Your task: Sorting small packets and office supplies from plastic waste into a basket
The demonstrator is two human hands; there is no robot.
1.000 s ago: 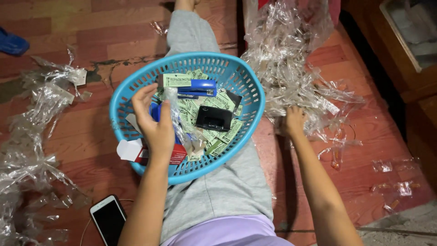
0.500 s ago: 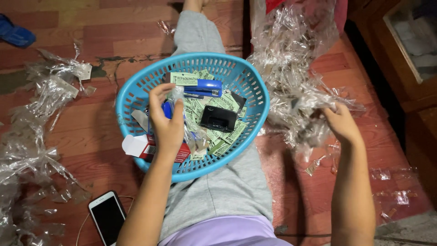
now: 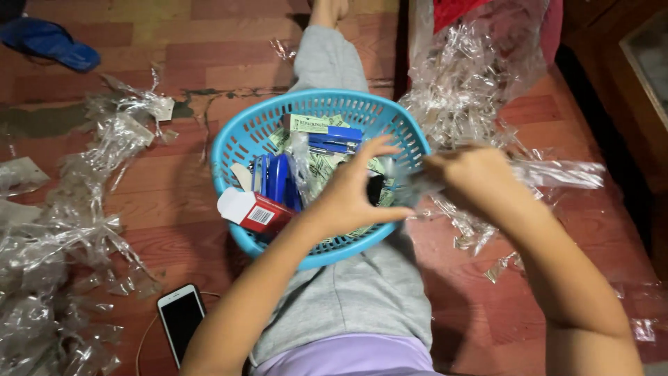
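A blue plastic basket (image 3: 236,143) rests on my grey-trousered lap. In it lie green printed slips (image 3: 309,124), a blue stapler (image 3: 278,177), a blue box (image 3: 335,138) and a red-and-white small box (image 3: 254,211). My right hand (image 3: 470,182) is over the basket's right rim, closed on a clear cellophane piece (image 3: 557,174) that trails off to the right. My left hand (image 3: 355,191) hovers above the basket's middle with thumb and fingers spread in a curve towards the right hand. A black item under my hands is mostly hidden.
Clear cellophane scraps are heaped at the left (image 3: 62,237) and upper right (image 3: 473,76) on the red-brown floor. A white phone (image 3: 182,320) lies by my left hip. A blue slipper (image 3: 49,43) sits at the top left. Dark wooden furniture (image 3: 626,90) stands on the right.
My right hand left the cellophane pile on the right and came to the basket rim holding a clear piece. My left hand rose off the basket's contents and moved right to meet it.
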